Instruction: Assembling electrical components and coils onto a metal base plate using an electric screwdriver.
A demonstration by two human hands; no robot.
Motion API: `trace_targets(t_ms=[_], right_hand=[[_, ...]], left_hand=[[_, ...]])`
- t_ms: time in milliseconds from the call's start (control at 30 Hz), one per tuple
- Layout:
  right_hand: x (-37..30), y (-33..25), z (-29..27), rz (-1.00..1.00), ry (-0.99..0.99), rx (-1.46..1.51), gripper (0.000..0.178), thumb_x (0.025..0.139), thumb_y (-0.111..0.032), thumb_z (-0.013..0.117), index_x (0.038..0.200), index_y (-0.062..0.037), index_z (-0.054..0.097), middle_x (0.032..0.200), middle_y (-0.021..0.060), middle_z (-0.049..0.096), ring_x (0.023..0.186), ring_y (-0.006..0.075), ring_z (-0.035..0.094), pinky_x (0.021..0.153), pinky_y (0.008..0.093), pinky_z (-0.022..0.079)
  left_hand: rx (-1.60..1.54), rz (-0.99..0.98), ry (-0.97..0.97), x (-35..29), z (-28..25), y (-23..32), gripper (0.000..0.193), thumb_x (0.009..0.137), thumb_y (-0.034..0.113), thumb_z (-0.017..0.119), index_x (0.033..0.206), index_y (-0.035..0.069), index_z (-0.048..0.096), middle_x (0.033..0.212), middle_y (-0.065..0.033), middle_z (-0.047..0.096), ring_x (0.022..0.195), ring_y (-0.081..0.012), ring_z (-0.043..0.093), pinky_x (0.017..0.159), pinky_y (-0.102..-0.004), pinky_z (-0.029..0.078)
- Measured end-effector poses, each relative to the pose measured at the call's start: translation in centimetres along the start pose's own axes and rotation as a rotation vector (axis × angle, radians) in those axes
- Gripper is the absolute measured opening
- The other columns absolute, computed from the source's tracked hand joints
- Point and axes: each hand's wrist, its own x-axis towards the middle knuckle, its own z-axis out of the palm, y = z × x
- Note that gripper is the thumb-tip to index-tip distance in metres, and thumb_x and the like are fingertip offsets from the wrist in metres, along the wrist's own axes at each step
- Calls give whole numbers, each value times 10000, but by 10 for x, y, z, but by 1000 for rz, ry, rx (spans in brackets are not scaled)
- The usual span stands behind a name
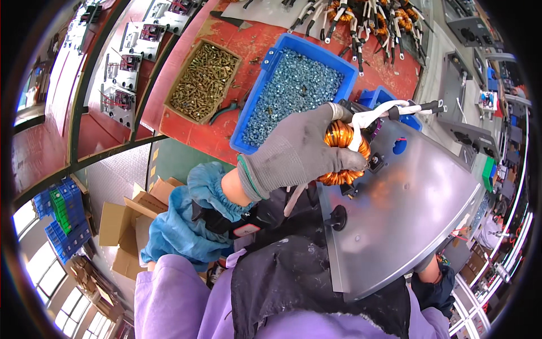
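Observation:
My left hand (305, 150), in a grey knit glove, is closed around a copper-wound ring coil (340, 138). White wire leads (389, 110) with black sleeves and ring lugs run from the coil toward the right. Beneath it, a grey sheet-metal panel (403, 198) lies tilted in front of me, with a round hole and a black knob-like fitting (337, 218) on it. Small black parts (375, 163) sit by the coil at the panel's upper left. My right hand (423, 263) is at the panel's lower right edge; its fingers are hidden behind the metal.
A blue bin (264, 72) of nuts and a shallow box (169, 100) of brass-coloured screws stand on the red worktop (192, 138). More coils with leads (381, 24) lie at the back. A smaller blue bin (379, 93) sits behind the panel. Open cartons (116, 223) are at lower left.

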Motion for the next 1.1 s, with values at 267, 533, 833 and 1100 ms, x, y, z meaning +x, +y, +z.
trace_targets(t_ms=[267,533,833,1100], right_hand=[[-2,8,3,-53,19,-52,861,623,-250,819,1375,-70,441,1063,180,599,917,376,585,777,471,454],[-4,16,9,-84,42,-69,895,635,-262,806,1413,-79,404,1003,178,614,850,381,593,714,478,459],[-11,25,22,-149,92,-93,934,649,-274,792,1457,-90,361,935,175,631,776,386,603,644,486,465],[-8,15,25,-174,139,-95,880,664,-268,778,1431,-86,387,960,175,625,805,386,599,670,486,466]], left_hand=[[179,-53,-39,14,2,9,543,785,287,813,1165,-14,569,977,-65,677,898,-124,642,805,-287,526],[72,-141,-36,18,9,9,559,776,290,818,1154,-33,561,971,-69,670,887,-120,641,778,-286,536],[142,-90,41,5,20,13,561,782,250,809,1174,-42,532,995,-94,665,918,-121,633,807,-296,532],[-8,-32,73,-1,33,3,558,800,207,791,1208,-38,500,1023,-91,648,952,-137,633,838,-296,527]])
